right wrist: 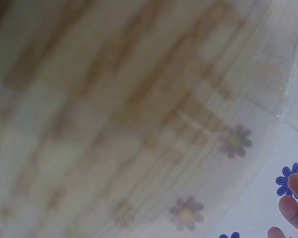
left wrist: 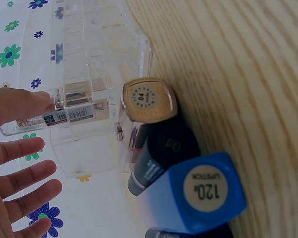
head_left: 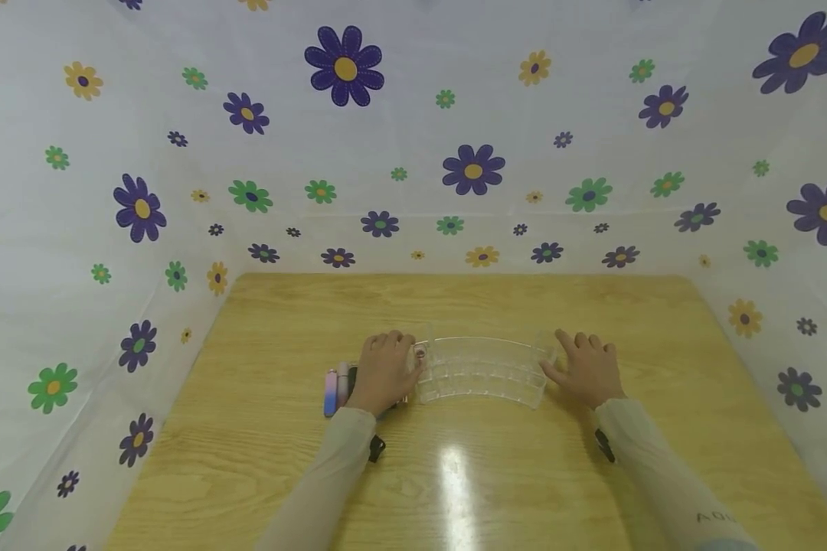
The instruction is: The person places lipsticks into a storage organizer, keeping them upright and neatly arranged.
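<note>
A clear, curved, stepped lipstick organizer (head_left: 485,369) stands between my hands on the table. At its left end is my left hand (head_left: 384,373); in the left wrist view its thumb (left wrist: 27,103) rests against a clear lipstick tube (left wrist: 82,115) with a barcode label, seated in the organizer. The other fingers of that hand are loosely spread. My right hand (head_left: 588,371) is at the organizer's right end, thumb tip right at its edge and fingers relaxed. Only some fingertips (right wrist: 294,213) show in the right wrist view.
Beside the left hand lie several lipsticks: a pink-to-blue one (head_left: 331,392), a dark tube (left wrist: 165,153) and one with a gold end (left wrist: 149,100). The wooden table (head_left: 303,474) is bordered by a white flowered cloth (head_left: 400,138) at back and sides.
</note>
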A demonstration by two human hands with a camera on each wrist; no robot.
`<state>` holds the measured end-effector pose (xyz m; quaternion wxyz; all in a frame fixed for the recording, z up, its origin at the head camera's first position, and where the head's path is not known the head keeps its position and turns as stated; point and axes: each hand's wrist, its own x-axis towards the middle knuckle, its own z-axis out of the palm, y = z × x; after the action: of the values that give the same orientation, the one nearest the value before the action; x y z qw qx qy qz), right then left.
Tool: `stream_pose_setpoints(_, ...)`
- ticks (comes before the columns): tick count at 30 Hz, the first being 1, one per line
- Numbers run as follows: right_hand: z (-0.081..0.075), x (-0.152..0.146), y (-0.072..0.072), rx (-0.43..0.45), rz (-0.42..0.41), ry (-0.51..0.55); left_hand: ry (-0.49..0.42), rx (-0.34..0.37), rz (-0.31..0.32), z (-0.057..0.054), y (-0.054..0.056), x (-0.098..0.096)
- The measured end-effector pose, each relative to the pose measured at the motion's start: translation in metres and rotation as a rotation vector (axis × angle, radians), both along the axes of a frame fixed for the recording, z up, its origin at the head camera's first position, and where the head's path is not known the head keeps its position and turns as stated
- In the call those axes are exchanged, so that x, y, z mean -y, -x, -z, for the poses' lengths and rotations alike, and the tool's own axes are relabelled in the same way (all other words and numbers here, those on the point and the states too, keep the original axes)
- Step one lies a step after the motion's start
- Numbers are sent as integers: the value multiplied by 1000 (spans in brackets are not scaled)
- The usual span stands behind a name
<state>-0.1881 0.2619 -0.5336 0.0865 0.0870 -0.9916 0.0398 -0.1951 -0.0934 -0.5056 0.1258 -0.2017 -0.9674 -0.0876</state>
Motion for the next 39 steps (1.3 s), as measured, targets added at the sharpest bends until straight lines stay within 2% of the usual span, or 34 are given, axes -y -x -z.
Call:
stream_pose_setpoints(6,-4,2,0,11,6,14,-15,11,-6,-1,-5,6)
stream_pose_setpoints(18,-3,3,0,63,14,22,-94,46,-39,-8,-24,16)
stream_pose_setpoints(21,-4,3,0,85,18,30,-93,51,-56,-12,-28,20)
stream_pose_setpoints(26,-4,2,0,108,12,51,-65,22,-68,-17,-34,27)
stream_pose_setpoints(29,-4,2,0,111,7,54,-47,-3,-64,-15,-36,32)
stream_pose_setpoints(34,-4,1,0,110,2,44,-69,-25,-52,-11,-36,36)
stream_pose_setpoints(39,-5,2,-1,54,-11,3,-76,-28,-49,-10,-36,36)
